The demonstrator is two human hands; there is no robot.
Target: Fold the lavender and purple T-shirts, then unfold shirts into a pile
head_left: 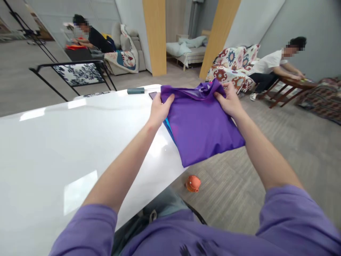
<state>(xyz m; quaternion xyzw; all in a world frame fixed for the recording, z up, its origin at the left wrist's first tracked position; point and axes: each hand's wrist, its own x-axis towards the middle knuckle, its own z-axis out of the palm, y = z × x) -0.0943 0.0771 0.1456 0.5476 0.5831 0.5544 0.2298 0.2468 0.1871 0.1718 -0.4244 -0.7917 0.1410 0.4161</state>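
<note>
Pinching a smooth purple rectangular fabric piece (pixel 202 124) by its upper edge with left hand (pixel 160 109) and right hand (pixel 230 101). Spread below the grip, partly over a glossy white table (pixel 101 142), with a flat dark rectangular object (pixel 152 95) just beyond the left hand.

Beyond the left hand (pixel 161 108), a beige sofa (pixel 139 45) is standing near wooden pillars (pixel 155 39) framing a bed (pixel 196 57); past the right hand (pixel 230 102), a patterned sofa (pixel 228 58) is resting on gray flooring (pixel 290 133). Left of both, reflections (pixel 80 193) are gleaming on a white table (pixel 39 153).
</note>
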